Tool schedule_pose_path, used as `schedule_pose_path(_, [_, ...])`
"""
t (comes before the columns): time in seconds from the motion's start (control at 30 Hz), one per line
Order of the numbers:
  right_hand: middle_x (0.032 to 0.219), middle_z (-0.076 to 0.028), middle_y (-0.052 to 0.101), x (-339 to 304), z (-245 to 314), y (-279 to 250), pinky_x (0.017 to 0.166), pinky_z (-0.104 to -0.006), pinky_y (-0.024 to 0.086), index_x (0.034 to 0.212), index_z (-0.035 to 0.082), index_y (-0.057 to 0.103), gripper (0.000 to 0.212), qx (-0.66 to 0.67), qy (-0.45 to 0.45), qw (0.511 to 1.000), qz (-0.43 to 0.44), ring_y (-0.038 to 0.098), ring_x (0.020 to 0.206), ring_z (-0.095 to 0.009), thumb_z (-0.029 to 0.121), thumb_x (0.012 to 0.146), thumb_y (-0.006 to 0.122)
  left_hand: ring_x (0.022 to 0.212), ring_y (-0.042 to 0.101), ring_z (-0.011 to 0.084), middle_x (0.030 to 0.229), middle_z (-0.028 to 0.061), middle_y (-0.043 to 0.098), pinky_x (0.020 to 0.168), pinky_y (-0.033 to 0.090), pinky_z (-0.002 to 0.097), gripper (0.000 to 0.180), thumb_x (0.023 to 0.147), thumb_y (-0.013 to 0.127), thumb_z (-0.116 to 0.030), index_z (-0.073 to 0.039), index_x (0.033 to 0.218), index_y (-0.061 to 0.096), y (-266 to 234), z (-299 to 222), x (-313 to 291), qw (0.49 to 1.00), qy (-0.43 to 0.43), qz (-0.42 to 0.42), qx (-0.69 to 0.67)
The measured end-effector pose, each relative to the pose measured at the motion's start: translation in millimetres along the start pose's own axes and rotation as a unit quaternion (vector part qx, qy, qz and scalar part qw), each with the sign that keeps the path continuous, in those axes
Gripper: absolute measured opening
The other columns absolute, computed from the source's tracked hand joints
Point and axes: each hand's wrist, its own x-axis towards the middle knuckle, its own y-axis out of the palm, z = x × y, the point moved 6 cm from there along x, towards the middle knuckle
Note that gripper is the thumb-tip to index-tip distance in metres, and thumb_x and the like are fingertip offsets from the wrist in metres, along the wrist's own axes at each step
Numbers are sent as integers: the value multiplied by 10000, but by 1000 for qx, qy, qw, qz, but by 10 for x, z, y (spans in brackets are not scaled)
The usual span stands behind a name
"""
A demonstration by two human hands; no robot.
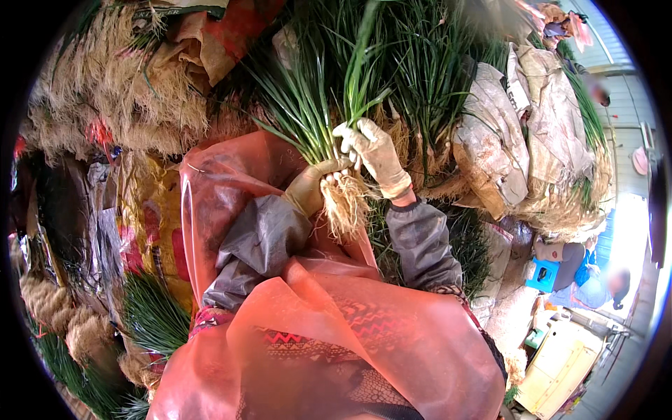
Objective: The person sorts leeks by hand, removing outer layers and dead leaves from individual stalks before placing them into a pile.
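My left hand (pixel 313 185), in a pale glove, is closed round a bunch of spring onions (pixel 313 129). Their green leaves fan out away from me, and the pale, stringy roots (pixel 346 208) hang below the fingers. Close beside it, my right hand (pixel 378 155), gloved too, has its fingers curled on a few more spring onion stalks (pixel 358 80) just above the left fingers. The lower ends of those stalks are partly hidden by the fingers. An orange plastic apron (pixel 308 294) covers my lap, and grey sleeves cover both forearms.
More spring onions (pixel 434 77) lie in heaps ahead, with a thick pile of roots (pixel 133 98) at far left. Dirty woven sacks (pixel 490 133) stand at right, a yellow sack (pixel 150 210) at left. A person by a blue stool (pixel 542 274) and a yellowish crate (pixel 562 364) are farther right.
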Motion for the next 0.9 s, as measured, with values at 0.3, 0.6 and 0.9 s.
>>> schedule_pose_path(0.3, [745,21,565,110,105,-752,423,-143,410,1272,67,515,364,221,89,966,-104,483,526,-33,253,961,539,810,621,117,966,79,616,718,534,276,213,917,561,-213,-26,1013,595,315,-120,-326,978,77,157,-110])
schedule_pose_path(0.6, [834,-66,666,73,-494,-640,459,-265,498,1041,102,650,151,60,155,949,-267,599,547,-136,122,897,608,749,610,155,959,119,587,676,536,267,137,903,593,-175,-49,953,569,419,-102,-388,975,95,180,-89])
schedule_pose_path(0.9, [1104,-195,646,-2338,-1158,-324,886,-413,499,1072,49,662,500,-524,393,671,347,624,1033,-341,476,814,636,814,617,134,1003,91,613,726,532,290,312,902,583,-152,-43,1191,543,456,-398,-254,974,111,146,-134])
